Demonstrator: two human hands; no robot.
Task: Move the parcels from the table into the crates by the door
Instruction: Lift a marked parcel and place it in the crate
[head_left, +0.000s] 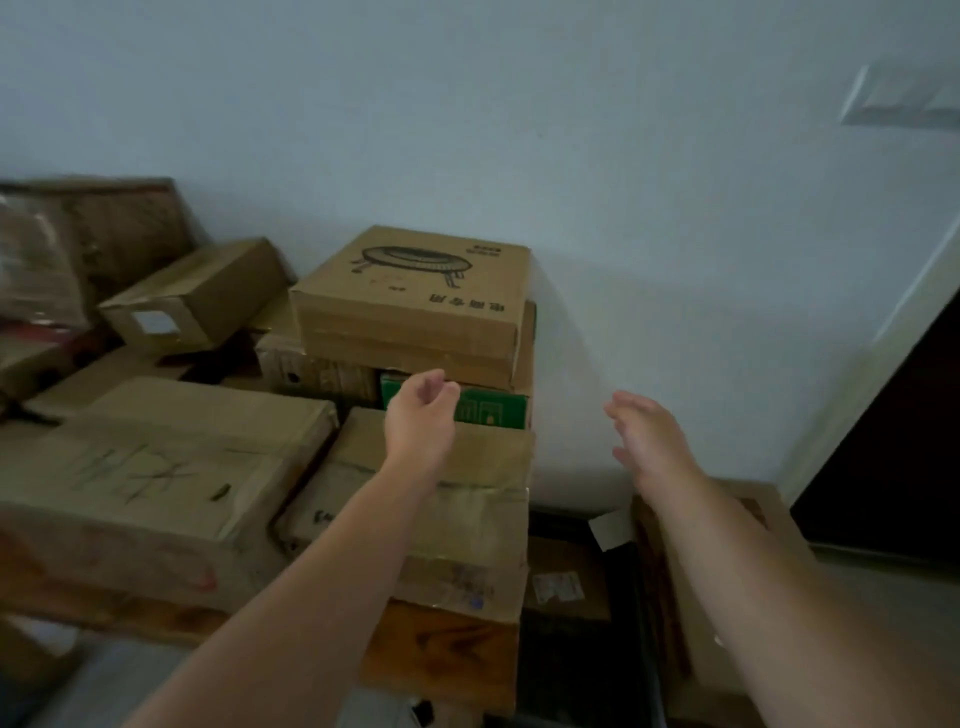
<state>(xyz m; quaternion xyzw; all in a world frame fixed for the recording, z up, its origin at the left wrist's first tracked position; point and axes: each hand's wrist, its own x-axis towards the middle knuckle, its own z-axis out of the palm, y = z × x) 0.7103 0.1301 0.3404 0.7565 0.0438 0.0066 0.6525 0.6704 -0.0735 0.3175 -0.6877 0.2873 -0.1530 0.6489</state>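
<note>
Several cardboard parcels are piled on a wooden table (441, 660). At the back stands a flat square box printed with a round table drawing (415, 291), on top of a green box (488, 410). A taped brown parcel (467, 499) lies in front of them. My left hand (421, 410) hovers above that parcel, just before the green box, fingers loosely curled and holding nothing. My right hand (649, 441) is stretched out to the right of the pile, fingers straight, empty. A dark crate (571, 587) with parcels inside sits on the floor right of the table.
A large flat box with scribbled writing (156, 467) fills the table's left front. A long box with a white label (192, 296) lies behind it. An open cardboard box (727, 597) stands under my right arm. A dark doorway (893, 452) is at the right.
</note>
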